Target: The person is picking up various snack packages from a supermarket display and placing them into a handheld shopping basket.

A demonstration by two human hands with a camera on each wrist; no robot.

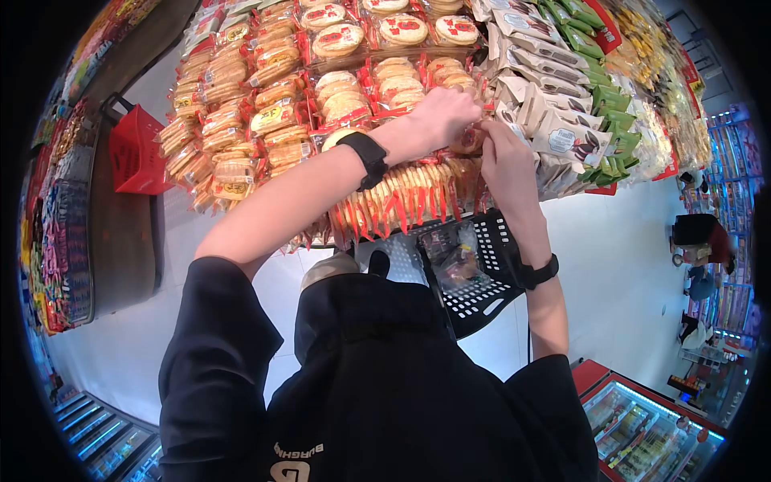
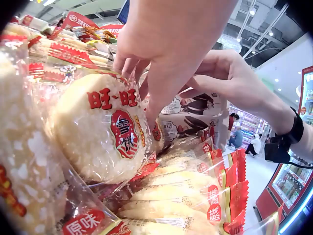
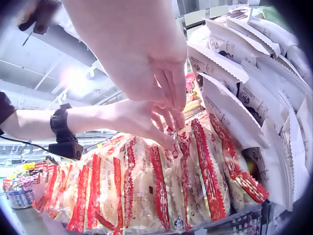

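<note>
"Want Want rice crackers (image 2: 100, 129) in clear wrapping: how is my grip there?"

"Narrow. My left hand (image 1: 446, 119) has its fingers bent, dipping just behind that round packet, at the right edge of the cracker section."

"And my right?"

"My right hand (image 1: 510, 165) comes in from the other side, fingers bent downward, fingertips close up against the left's. Whether either one pinches a wrapper I can't tell; the fingers cover the spot."

"What sits around them?"

"Upright cracker packets (image 3: 156, 183) with red sealed edges stand in a row just below. White snack packets (image 3: 244, 93) lean beside my right hand, green packets (image 1: 618, 120) beyond those. Lower down I see a black basket (image 1: 498, 249) with bagged goods inside."

"Farther off?"

"Well apart on the right, a red-sided, glass-topped case (image 1: 590, 376), then people (image 2: 236, 138) in the distance."
</note>
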